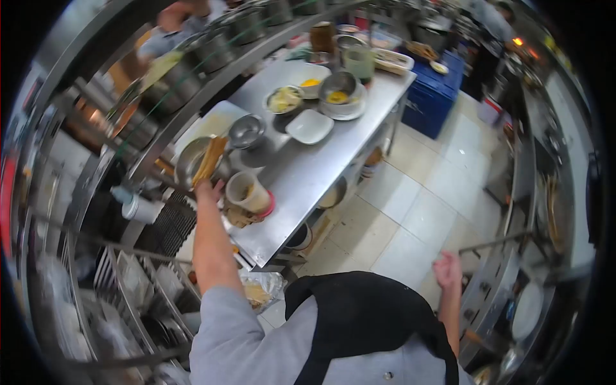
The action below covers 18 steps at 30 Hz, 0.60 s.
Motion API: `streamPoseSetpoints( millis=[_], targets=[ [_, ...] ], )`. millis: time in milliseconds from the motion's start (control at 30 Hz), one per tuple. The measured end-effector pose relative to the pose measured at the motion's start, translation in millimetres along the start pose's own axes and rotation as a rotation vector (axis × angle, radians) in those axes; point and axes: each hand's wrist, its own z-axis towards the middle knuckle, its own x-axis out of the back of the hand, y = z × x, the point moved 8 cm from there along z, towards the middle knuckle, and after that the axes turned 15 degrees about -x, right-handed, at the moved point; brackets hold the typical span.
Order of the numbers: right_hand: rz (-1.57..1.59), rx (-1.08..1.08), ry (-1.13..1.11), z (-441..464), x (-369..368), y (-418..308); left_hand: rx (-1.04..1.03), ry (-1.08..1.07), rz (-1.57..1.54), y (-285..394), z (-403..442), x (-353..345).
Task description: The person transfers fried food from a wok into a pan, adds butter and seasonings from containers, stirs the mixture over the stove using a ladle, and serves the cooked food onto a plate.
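My left hand [208,190] is stretched out over the near-left end of the steel table [289,192], closed around the lower end of a long tan-brown piece [210,160]. What that piece is made of I cannot make out. It slants across a round metal bowl [188,162]. Close to the hand stand a translucent tub [248,192] with some brown contents, a red lid or base [268,205] beside it, and a crumpled brown packet [240,215]. Over the aisle at my right side, my right hand [448,269] has its fingers curled in, with nothing visible in them.
Farther along the table are a smaller metal bowl [247,131], a white square dish [309,126] and a bowl of pale pieces [285,100]. A blue crate [434,96] stands past its end. Racks [138,282] flank my left; a counter [491,282] lines the right. People work in the background.
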Motion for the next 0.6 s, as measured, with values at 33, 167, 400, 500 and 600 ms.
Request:
streamPoseSetpoints(
  millis=[33, 167, 400, 500, 600],
  targets=[
    [-0.018, -0.088, 0.052, -10.9, -9.2, 34.3, -0.010, -0.113, 0.052, -4.4, 1.1, 10.4],
    [-0.473, -0.085, 0.300, -62.7, -43.8, 111.7, 0.009, -0.566, 0.345, -38.7, 8.3, 7.4],
    [-0.773, 0.543, 0.848, -260.4, -33.1, 39.8, -0.395, -0.813, 0.461, -23.4, -181.2, -191.8],
    [-0.658, 0.611, 1.300, -370.5, 26.9, 5.1, -0.655, -0.945, 0.398, 22.1, -281.2, -235.7],
    [-0.434, 0.678, 1.666, -480.6, 109.4, 12.9, -0.858, -1.103, 0.273, 61.6, -388.1, -268.3]
  ],
)
